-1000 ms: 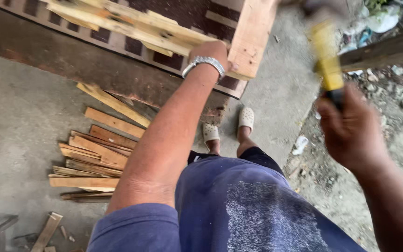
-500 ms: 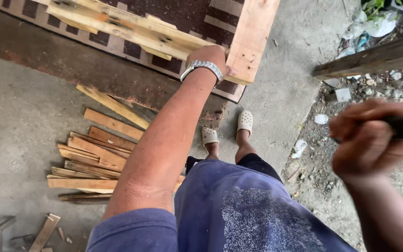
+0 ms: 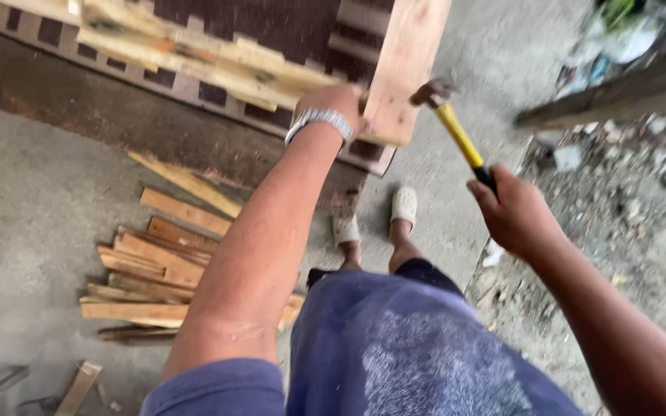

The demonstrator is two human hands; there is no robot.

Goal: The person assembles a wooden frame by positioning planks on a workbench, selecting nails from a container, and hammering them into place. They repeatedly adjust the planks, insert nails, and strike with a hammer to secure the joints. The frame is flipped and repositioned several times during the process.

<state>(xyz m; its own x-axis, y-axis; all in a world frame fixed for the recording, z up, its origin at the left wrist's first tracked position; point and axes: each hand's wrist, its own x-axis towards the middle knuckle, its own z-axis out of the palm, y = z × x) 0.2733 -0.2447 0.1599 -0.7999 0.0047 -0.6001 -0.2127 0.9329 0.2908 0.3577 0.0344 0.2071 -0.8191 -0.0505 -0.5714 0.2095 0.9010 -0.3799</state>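
Hammer, yellow-handled, sits upper centre-right of the frame, head just beside the edge of an upright pale wooden plank. Right hand is wrapped closed round the handle's dark grip. Left hand, wristband below it, clasps the plank's lower end. Loose wood offcuts lie on the concrete floor, lower left.

Light: soft, even daylight, no harsh shadows or glare.
Blur: hammer head smeared by motion.
Focus: top right corner hazy.
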